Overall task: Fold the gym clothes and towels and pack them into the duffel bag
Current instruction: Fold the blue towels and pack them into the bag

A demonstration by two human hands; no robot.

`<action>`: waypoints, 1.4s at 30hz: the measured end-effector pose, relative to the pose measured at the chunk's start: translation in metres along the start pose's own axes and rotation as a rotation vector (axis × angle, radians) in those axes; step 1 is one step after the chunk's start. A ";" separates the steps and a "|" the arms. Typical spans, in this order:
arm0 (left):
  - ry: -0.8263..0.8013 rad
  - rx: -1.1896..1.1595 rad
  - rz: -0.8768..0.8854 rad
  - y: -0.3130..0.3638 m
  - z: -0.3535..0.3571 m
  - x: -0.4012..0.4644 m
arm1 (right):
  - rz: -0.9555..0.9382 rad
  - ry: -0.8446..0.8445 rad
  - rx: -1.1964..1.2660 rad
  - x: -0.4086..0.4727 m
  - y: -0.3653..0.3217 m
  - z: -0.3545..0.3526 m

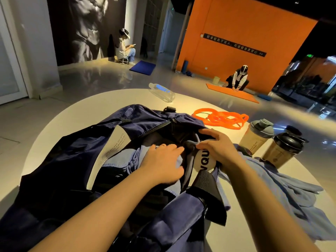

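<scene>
The navy duffel bag is lying open on a round white table in a gym room with an orange wall. The left hand is pressing flat on a blue towel inside; the right hand is pinching a grey cord. The bag's deep inside is too dark to see. A tag is showing "VQU", cut off.

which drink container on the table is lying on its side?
The clear water bottle with the blue label, at the far edge. The two tan shaker bottles at right stand upright.
</scene>
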State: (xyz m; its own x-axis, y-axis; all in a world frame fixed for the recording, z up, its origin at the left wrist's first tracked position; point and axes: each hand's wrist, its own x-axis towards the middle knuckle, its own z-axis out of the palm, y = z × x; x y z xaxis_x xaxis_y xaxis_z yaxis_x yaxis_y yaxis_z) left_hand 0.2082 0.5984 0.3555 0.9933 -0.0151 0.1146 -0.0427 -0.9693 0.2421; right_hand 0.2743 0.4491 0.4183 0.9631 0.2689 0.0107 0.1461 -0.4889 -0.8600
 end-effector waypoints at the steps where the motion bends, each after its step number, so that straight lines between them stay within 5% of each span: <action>1: 0.093 -0.008 -0.031 -0.002 -0.003 -0.005 | 0.005 -0.016 0.011 -0.001 0.002 0.003; 5: 0.046 0.138 -0.142 -0.012 -0.003 -0.038 | -0.001 -0.073 -0.024 -0.004 0.017 0.016; 13: -0.017 0.034 -0.126 -0.021 0.007 -0.043 | -0.061 -0.014 -0.314 -0.016 0.033 0.027; 23: 0.046 0.211 -0.107 -0.013 -0.014 -0.034 | -0.092 -0.067 0.018 -0.109 0.049 0.018; 27: -0.186 0.146 -0.193 -0.012 -0.015 -0.022 | -0.074 -0.062 0.009 -0.118 0.041 0.016; 32: -0.229 0.107 -0.197 -0.013 -0.012 -0.024 | -0.057 0.024 0.114 -0.096 0.022 0.007; 42: -0.298 0.082 -0.212 -0.015 -0.017 -0.017 | 0.064 -0.082 -0.052 -0.046 0.011 0.010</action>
State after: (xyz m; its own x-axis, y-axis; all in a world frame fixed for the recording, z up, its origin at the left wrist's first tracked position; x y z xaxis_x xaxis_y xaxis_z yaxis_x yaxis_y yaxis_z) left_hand 0.1902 0.6173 0.3664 0.9674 0.1286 -0.2183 0.1638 -0.9748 0.1514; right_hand 0.2294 0.4394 0.4034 0.9494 0.3017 -0.0871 0.0984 -0.5493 -0.8298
